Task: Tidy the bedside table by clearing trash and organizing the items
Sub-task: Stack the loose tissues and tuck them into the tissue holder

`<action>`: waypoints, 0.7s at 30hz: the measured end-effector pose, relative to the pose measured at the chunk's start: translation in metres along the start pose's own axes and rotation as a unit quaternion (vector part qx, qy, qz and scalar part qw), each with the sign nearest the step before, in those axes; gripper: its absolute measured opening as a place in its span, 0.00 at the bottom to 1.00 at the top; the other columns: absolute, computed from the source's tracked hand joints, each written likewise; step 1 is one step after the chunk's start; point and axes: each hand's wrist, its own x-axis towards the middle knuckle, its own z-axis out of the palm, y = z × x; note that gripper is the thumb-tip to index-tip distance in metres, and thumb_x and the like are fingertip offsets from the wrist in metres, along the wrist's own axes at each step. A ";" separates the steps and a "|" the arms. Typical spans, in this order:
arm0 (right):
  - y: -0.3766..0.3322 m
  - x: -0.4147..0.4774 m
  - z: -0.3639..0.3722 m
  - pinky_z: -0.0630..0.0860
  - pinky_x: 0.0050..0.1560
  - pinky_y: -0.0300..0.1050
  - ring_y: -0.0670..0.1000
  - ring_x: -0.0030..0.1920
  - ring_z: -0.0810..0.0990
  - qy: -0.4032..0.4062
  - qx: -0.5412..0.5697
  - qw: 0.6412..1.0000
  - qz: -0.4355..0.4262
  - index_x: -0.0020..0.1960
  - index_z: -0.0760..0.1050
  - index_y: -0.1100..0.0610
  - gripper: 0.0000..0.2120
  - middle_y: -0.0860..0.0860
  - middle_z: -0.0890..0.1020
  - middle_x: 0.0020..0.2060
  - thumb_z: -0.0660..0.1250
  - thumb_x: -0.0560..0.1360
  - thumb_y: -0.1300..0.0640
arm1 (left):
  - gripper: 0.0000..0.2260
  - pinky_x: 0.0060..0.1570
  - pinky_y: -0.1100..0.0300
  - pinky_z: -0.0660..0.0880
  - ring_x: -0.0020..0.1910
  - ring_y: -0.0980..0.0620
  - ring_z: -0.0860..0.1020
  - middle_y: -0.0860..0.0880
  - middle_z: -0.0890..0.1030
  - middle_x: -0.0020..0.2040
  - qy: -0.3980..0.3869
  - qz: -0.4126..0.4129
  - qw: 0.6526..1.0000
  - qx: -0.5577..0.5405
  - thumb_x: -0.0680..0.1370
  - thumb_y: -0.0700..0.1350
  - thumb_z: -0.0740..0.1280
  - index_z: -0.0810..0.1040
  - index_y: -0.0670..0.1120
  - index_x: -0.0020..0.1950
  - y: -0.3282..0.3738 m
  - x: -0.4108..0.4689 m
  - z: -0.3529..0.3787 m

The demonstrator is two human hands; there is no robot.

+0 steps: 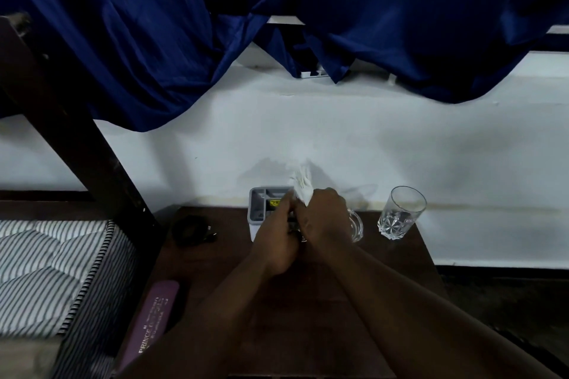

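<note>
At the centre of the frame, low down, both hands meet over the far edge of the dark table (228, 258). The right hand (324, 214) grips a wad of white paper (302, 186), which sticks up above its knuckles, just over the grey organizer (261, 209). The left hand (277, 243) sits just beside it with fingers curled toward something small and dark between the two hands. I cannot tell whether it holds that thing or only touches it.

The main risk is the glassware. A glass mug (355, 226) stands right behind the right wrist, half hidden, and a careless sweep of that arm toward the right of the frame could knock it over or push it into the tumbler (400, 214), which stands near the table's right edge. The paper looks loose, so a slack grip might drop scraps into the organizer. Pulling hard at the organizer could also tip it, since it is tall and narrow.

The organizer is split into compartments. One holds something with a yellow label, and the others are too dark to read. The tumbler appears empty. What the mug holds is hidden.

Left of the organizer lies a coiled black cable (191, 229), and a purple case (154, 320) rests at the lower left.
</note>
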 end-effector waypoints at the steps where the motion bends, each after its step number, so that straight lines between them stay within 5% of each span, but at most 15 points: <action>1: -0.001 0.000 0.001 0.75 0.56 0.51 0.62 0.57 0.79 0.002 0.000 1.000 0.007 0.58 0.79 0.60 0.22 0.60 0.79 0.54 0.63 0.77 0.43 | 0.18 0.37 0.70 0.78 0.40 0.56 0.83 0.48 0.82 0.52 0.008 0.006 0.999 0.042 0.81 0.37 0.68 0.74 0.39 0.71 -0.001 0.000 0.000; 4: -0.004 -0.006 0.005 0.77 0.55 0.54 0.61 0.57 0.79 0.030 0.072 0.996 0.047 0.60 0.73 0.57 0.25 0.57 0.77 0.55 0.67 0.72 0.39 | 0.32 0.66 0.52 0.77 0.64 0.45 0.80 0.44 0.78 0.70 -0.045 0.051 0.996 0.066 0.79 0.26 0.62 0.61 0.43 0.81 -0.001 -0.004 -0.005; 8: 0.002 -0.011 0.010 0.79 0.44 0.51 0.56 0.48 0.81 0.095 0.120 0.988 0.036 0.52 0.65 0.47 0.19 0.49 0.79 0.48 0.68 0.68 0.40 | 0.29 0.62 0.48 0.79 0.61 0.51 0.82 0.47 0.80 0.67 -0.033 0.051 0.997 0.048 0.78 0.28 0.63 0.67 0.46 0.78 -0.003 -0.004 -0.008; 11: 0.008 -0.009 0.015 0.73 0.38 0.47 0.56 0.42 0.81 0.090 0.104 0.990 0.032 0.46 0.65 0.47 0.14 0.49 0.80 0.40 0.67 0.71 0.42 | 0.29 0.57 0.64 0.79 0.56 0.61 0.82 0.51 0.80 0.64 -0.023 0.044 0.997 0.051 0.78 0.29 0.64 0.68 0.48 0.77 -0.005 -0.002 -0.008; 16: 0.012 -0.009 0.020 0.73 0.37 0.49 0.59 0.42 0.81 0.091 0.097 0.991 0.016 0.48 0.67 0.52 0.15 0.53 0.81 0.41 0.67 0.74 0.43 | 0.34 0.52 0.63 0.80 0.52 0.66 0.81 0.68 0.81 0.53 -0.041 0.058 0.996 0.051 0.76 0.28 0.62 0.69 0.70 0.61 -0.003 -0.003 -0.006; 18: 0.012 -0.010 0.021 0.71 0.37 0.48 0.59 0.42 0.81 0.090 0.102 0.991 0.013 0.49 0.67 0.52 0.16 0.53 0.81 0.41 0.67 0.74 0.42 | 0.34 0.55 0.64 0.79 0.55 0.65 0.81 0.68 0.81 0.55 -0.043 0.057 0.996 0.054 0.77 0.29 0.63 0.69 0.70 0.63 -0.001 -0.006 -0.005; 21: 0.011 -0.014 0.016 0.74 0.39 0.48 0.57 0.44 0.82 0.078 0.132 0.988 0.027 0.50 0.65 0.50 0.18 0.51 0.81 0.43 0.69 0.71 0.41 | 0.32 0.57 0.77 0.70 0.59 0.72 0.76 0.70 0.78 0.61 -0.037 0.082 0.994 0.063 0.75 0.33 0.63 0.67 0.65 0.70 0.009 -0.014 -0.005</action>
